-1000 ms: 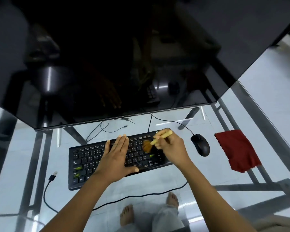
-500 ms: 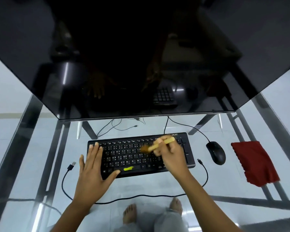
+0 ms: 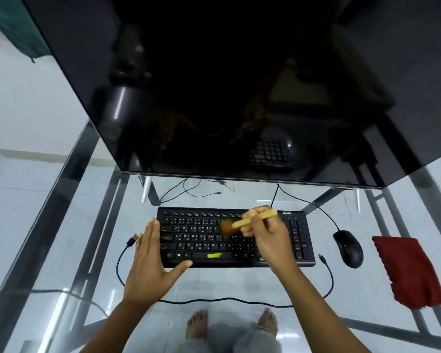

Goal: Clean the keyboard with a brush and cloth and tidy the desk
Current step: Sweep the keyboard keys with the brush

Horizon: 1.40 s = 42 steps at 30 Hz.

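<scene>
The keyboard (image 3: 196, 235) lies square on the glass desk (image 3: 61, 225), just below the monitor's (image 3: 239, 85) lower edge. The brush (image 3: 242, 222) has its bristles down on the middle letter rows. My right hand (image 3: 267, 238) pinches its pale handle between thumb and curled fingers. My left hand (image 3: 150, 263) lies flat at the keyboard's left end, fingers straight and together, thumb spread onto the front edge; I judge it a brace. A yellow-green smear (image 3: 215, 255) sits on the space bar, and dry bristles could drag it onto neighbouring keys instead of lifting it. Glass is slick, so a hard stroke with a slack brace could slide the keyboard toward the mouse (image 3: 348, 248) near its right end. A loose cable (image 3: 224, 299) loops under both forearms, where a wrist could snag it. The red cloth (image 3: 407, 271) lies beyond the mouse, where a careless elbow might knock it off
</scene>
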Each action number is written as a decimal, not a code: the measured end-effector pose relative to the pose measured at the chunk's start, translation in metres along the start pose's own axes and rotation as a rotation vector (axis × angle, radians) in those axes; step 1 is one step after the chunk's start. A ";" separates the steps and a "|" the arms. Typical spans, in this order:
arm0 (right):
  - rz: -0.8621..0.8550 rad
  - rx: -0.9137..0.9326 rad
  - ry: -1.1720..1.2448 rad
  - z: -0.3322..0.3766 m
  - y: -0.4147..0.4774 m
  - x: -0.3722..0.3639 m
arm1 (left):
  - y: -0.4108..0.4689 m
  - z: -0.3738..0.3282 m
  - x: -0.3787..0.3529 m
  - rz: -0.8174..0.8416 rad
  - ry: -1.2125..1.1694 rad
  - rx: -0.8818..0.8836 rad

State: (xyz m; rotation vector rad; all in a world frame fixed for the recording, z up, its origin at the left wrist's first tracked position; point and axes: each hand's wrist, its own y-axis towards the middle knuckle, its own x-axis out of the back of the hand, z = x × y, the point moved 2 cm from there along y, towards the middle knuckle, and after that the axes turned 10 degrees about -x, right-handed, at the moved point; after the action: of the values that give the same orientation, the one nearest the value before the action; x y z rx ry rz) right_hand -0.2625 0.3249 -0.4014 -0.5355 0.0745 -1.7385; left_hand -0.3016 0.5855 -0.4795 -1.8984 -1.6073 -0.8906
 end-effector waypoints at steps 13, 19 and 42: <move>-0.095 0.154 -0.075 0.003 -0.007 -0.039 | -0.002 0.004 0.000 0.010 -0.070 0.082; 0.231 0.004 -0.185 0.005 -0.007 -0.054 | -0.001 0.005 0.001 -0.007 -0.060 0.058; 0.255 0.207 -0.281 0.055 0.009 -0.130 | 0.000 0.006 -0.001 -0.080 -0.077 0.038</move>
State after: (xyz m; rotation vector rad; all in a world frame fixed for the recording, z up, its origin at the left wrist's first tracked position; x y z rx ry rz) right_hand -0.2144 0.4583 -0.3963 -0.5849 -0.2258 -1.3909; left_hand -0.3009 0.5892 -0.4844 -1.8750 -1.7436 -0.8225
